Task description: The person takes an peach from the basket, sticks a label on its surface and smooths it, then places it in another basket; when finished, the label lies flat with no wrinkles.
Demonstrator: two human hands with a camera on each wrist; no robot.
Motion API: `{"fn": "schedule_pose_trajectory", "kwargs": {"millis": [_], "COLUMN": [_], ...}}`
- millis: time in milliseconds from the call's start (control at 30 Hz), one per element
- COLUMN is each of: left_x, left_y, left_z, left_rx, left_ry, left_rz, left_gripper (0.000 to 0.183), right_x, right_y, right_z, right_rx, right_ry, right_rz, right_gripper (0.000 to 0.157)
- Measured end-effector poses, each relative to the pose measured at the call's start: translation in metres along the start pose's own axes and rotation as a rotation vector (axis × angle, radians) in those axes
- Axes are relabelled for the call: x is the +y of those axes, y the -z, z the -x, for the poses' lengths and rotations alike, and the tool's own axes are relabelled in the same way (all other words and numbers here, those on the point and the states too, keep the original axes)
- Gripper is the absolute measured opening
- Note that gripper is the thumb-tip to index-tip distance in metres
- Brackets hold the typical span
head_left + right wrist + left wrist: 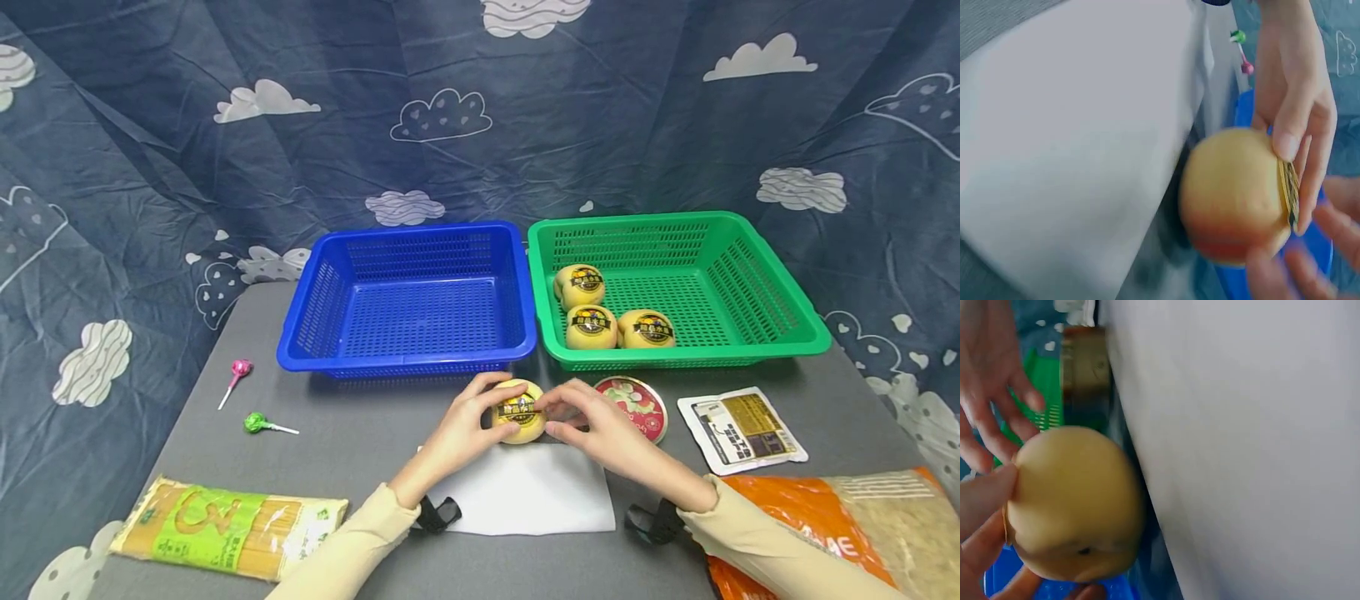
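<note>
A yellow peach (520, 421) with a red blush and a black-and-gold label is held above the grey table, at the far edge of a white sheet (525, 492). My left hand (472, 414) grips it from the left, thumb on the near side and fingers on the far side. In the left wrist view the peach (1075, 500) shows its dimpled underside. My right hand (588, 417) is close to the right of the peach, its fingers loosely bent and around nothing. Those fingers (1297, 269) are blurred in the right wrist view, so contact is unclear.
Behind stand a blue basket (420, 364) and a green basket (690, 358) holding three labelled peaches (592, 327). Around lie a red round tin (637, 404), a white pouch (742, 429), an orange bag (810, 525), a noodle packet (225, 529), and pink (240, 367) and green (255, 422) lollipops.
</note>
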State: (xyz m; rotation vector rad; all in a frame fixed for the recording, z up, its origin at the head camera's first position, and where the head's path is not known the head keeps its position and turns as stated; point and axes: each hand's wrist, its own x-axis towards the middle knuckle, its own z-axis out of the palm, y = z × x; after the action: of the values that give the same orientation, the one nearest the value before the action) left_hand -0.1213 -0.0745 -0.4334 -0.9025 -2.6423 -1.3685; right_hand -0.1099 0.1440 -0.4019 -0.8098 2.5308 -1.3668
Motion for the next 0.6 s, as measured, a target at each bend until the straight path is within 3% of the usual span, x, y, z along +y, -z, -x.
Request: {"fn": "schedule_pose_trajectory", "kwargs": {"millis": [133,233,400,600], "left_x": [-0.002,0.0,0.016,0.028], "left_y": [0.001,0.004,0.013,0.015], "left_z": [-0.001,-0.002,-0.004,-0.007], "left_rx": [-0.03,-0.044,-0.038,0.014], "left_ry": [0.094,0.109,0.085,0.158], "left_rz": [0.247,0.386,0.391,0.361], "left_gripper": [0.042,0.037,0.034,0.028], "right_x": [0.002,0.007,0.016,0.019], "right_y": [-0.009,-0.014,-0.017,-0.013], "right_z": [-0.011,-0.019,-0.026,-0.026], "right_rx": [0.057,0.047,0.034,0.007], "right_ry": [-0.067,-0.072,-0.034,-0.057], "right_rz": [-0.014,-0.064,-0.09,-0.216], "right_gripper": [0.023,0.024,0.025,0.026]}}
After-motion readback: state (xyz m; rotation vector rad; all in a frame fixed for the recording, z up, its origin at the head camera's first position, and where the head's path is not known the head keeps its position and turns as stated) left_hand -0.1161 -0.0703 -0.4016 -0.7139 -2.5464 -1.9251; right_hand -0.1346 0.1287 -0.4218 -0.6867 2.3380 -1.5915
